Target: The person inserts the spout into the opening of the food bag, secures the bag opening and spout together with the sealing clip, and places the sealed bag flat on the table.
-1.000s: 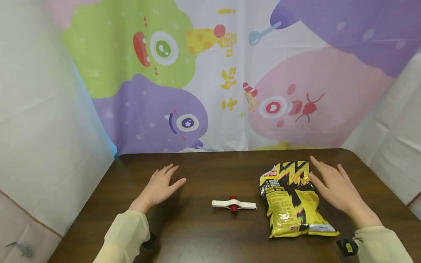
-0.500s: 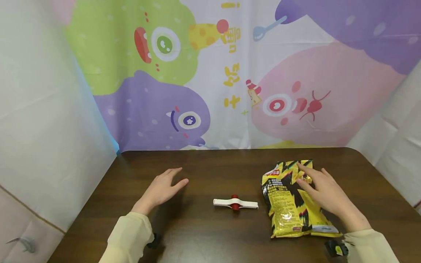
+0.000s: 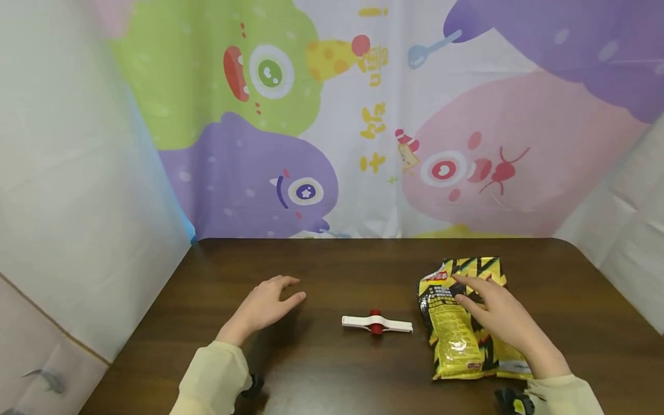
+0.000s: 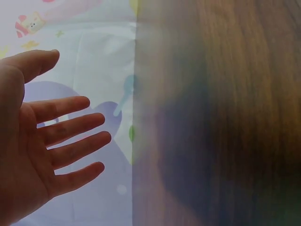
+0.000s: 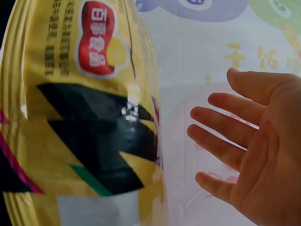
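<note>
A yellow and black snack bag [image 3: 456, 331] lies on the right of the brown table. My right hand [image 3: 500, 314] hovers over the bag's right side in the head view, fingers apart and holding nothing. In the right wrist view a gap shows between the spread fingers [image 5: 221, 125] and the bag [image 5: 89, 141]. Left of the bag lies a white clip [image 3: 358, 321] with a dark red piece [image 3: 376, 321] across its middle. My left hand [image 3: 264, 305] is held above the table on the left, and its spread fingers [image 4: 75, 127] hold nothing in the left wrist view.
The brown table [image 3: 332, 276] ends at a cloth backdrop [image 3: 370, 202] printed with cartoon monsters. White cloth [image 3: 78, 173] hangs at both sides. A dark wrist strap [image 3: 513, 402] shows at the right sleeve.
My right hand has moved left, from beside the bag to over it. The left hand stays nearly in place, with its fingers drawn closer together. The bag and clip remain where they were.
</note>
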Demonstrator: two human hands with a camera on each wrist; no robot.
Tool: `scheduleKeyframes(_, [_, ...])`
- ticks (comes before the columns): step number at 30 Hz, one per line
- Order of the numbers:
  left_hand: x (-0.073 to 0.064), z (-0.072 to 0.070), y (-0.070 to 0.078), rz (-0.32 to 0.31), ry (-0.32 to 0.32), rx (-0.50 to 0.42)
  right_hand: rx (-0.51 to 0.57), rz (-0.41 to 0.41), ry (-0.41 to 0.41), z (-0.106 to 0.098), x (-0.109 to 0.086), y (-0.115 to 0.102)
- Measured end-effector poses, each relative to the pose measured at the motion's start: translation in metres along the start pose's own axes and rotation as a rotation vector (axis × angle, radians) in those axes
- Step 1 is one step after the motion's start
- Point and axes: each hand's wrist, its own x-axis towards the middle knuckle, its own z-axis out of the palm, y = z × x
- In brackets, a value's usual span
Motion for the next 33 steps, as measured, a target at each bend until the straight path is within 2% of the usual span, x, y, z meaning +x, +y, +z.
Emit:
scheduleKeyframes(6, [-0.003,0.01,0.006,-0.017,0.02,-0.08,0.025,0.023,0.007,0.004,-0.002,-0.005])
scheduleKeyframes(12, [-0.005,0.018,0.012,-0.026,0.011,-0.13,0.04,0.006,0.006,0.014,-0.001,-0.012])
scheduleKeyframes(22, [-0.007,0.025,0.022,-0.004,-0.014,-0.15,0.084,0.012,-0.011,0.024,-0.002,-0.019])
scheduleKeyframes(33, [-0.002,0.035,0.034,0.033,-0.034,-0.177,0.012,-0.033,-0.009,0.038,0.005,-0.029])
